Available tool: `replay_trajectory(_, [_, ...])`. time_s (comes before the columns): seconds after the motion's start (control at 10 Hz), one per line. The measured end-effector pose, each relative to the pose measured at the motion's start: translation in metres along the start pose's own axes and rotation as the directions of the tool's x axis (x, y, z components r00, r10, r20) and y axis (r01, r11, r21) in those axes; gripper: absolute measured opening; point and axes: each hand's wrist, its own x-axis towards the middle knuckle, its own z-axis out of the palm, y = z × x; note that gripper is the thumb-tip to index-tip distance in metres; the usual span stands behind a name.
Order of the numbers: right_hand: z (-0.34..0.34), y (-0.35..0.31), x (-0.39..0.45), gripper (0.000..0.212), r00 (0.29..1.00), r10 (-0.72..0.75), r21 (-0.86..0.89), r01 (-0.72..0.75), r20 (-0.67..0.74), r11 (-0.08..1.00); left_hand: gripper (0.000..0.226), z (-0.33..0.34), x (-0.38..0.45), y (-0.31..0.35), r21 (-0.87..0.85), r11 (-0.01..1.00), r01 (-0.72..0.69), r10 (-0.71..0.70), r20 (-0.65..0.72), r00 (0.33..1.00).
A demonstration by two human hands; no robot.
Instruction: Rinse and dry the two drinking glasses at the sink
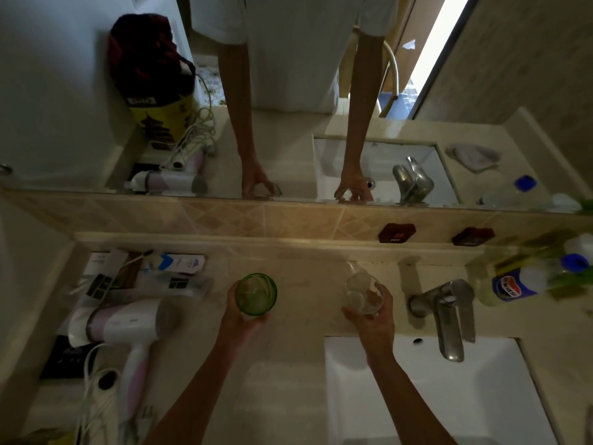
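A: Left of the sink (pixel 401 396), on the worktop (pixel 288 380), what does each hand hold?

B: Left hand (pixel 240 319): grip wrapped around the green glass (pixel 255 294), upright, mouth facing up, above the worktop well left of the sink. Right hand (pixel 373 319): grip wrapped around the clear glass (pixel 363 294), just beyond the sink's back-left corner.

A: Do the glasses rest on the worktop or hang above it?

B: Cannot tell from here.

A: Position of the tap (pixel 449 316)?

B: At the sink's back edge, right of the clear glass, spout over the basin. No water visible.

A: Other items?

B: Hair dryer (pixel 128 322) lying far left of the sink, cord beside it. Plastic bottle (pixel 519 284) lying behind the sink's right corner. Mirror (pixel 288 91) behind the sink repeats both hands.
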Motion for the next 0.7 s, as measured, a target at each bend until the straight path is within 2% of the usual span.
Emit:
replay_trajectory(0.3, [0.0,-0.009,-0.001,0.092,0.998,0.056,-0.007,-0.056,-0.003,0.998,0.128,0.002,-0.007,0.009,0.064,0.998,0.004,-0.003,-0.03,1.0])
replay_trajectory(0.4, [-0.001,-0.016,-0.002,0.093,0.994,0.106,-0.019,-0.105,0.008,0.994,0.11,0.004,-0.011,0.014,0.111,0.993,0.028,-0.021,-0.064,0.998])
replay_trajectory(0.5, [-0.004,-0.017,0.002,0.093,0.977,0.211,-0.019,-0.211,0.007,0.977,0.102,0.005,-0.014,0.016,0.161,0.986,0.033,-0.012,-0.128,0.992])
replay_trajectory(0.6, [-0.015,-0.031,-0.008,0.092,0.929,0.363,-0.12,-0.354,0.07,0.928,0.101,-0.002,-0.026,0.02,0.158,0.983,0.098,-0.076,-0.137,0.988])
replay_trajectory(0.7, [-0.027,-0.053,-0.029,0.06,0.876,0.45,-0.221,-0.411,0.172,0.885,0.087,-0.011,-0.04,0.025,0.177,0.971,0.159,-0.12,-0.216,0.969])
